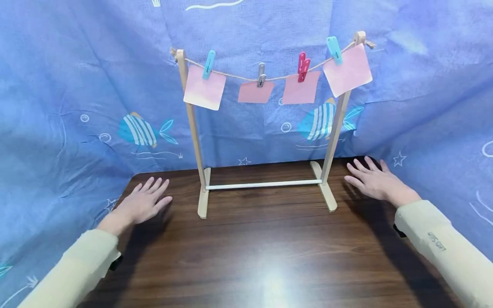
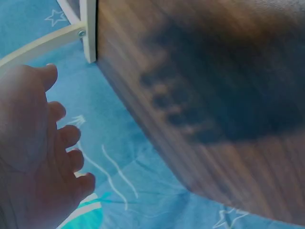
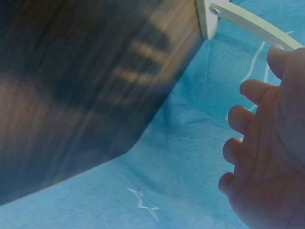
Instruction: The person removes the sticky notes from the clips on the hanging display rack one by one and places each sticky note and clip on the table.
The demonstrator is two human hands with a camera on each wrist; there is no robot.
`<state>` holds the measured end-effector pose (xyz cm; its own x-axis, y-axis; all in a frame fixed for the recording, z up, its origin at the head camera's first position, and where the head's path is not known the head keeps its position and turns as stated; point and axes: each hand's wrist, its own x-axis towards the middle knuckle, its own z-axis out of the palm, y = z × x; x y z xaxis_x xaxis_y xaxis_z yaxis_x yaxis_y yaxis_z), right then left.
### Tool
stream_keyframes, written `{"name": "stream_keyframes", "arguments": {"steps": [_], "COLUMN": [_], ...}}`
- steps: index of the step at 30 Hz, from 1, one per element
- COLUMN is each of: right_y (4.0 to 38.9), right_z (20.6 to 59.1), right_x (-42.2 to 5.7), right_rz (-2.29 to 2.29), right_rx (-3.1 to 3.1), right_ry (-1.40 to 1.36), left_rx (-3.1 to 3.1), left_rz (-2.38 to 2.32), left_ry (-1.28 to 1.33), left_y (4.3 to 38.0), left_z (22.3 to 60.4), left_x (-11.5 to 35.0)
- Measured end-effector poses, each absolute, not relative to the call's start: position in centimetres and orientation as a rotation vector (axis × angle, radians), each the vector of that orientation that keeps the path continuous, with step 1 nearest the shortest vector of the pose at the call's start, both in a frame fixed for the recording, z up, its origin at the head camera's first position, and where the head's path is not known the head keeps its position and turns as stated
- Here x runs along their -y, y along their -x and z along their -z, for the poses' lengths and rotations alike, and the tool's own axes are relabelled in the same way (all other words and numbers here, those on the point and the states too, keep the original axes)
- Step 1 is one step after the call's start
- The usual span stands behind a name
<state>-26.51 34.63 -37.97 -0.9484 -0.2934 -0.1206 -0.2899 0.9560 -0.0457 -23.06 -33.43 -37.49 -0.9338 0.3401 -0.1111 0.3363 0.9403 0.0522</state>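
Observation:
My left hand (image 1: 143, 203), fingers spread and holding nothing, is left of a wooden stand (image 1: 194, 132). My right hand (image 1: 375, 179), likewise spread and bare, lies off the stand's right side. Shadows of the hands fall on the table in the wrist views. Between the stand's posts sags a rope (image 1: 240, 77) with several pink paper squares clipped to it. A blue clothespin (image 1: 209, 64) grips the left paper (image 1: 205, 90). A grey clothespin (image 1: 261, 75) and a red clothespin (image 1: 303, 67) hold the middle papers. Another blue clothespin (image 1: 334, 50) holds the tilted right paper (image 1: 348, 72).
The dark wooden table (image 1: 246, 239) has rounded far corners. A white crossbar (image 1: 263, 185) joins the stand's two feet near the far edge. Behind and beside the table hangs a blue cloth (image 1: 239, 137) printed with fish and stars.

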Motion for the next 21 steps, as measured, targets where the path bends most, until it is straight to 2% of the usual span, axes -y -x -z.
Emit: {"name": "stream_keyframes", "arguments": {"steps": [14,21], "right_y": [27.6,27.0], "right_z": [30.6,26.7], "right_x": [-32.3,-29.7], "right_rz": [0.315,0.341], "right_rx": [-2.709,-2.527], "right_ry": [0.389,0.53], "left_rx": [-2.848,-2.74], "left_rz": [-0.485,-0.904], "left_ry": [-0.526,-0.483], "left_y": [25.4,26.8], "left_z": [29.2,26.1], "left_x": [31.6,29.2]}}
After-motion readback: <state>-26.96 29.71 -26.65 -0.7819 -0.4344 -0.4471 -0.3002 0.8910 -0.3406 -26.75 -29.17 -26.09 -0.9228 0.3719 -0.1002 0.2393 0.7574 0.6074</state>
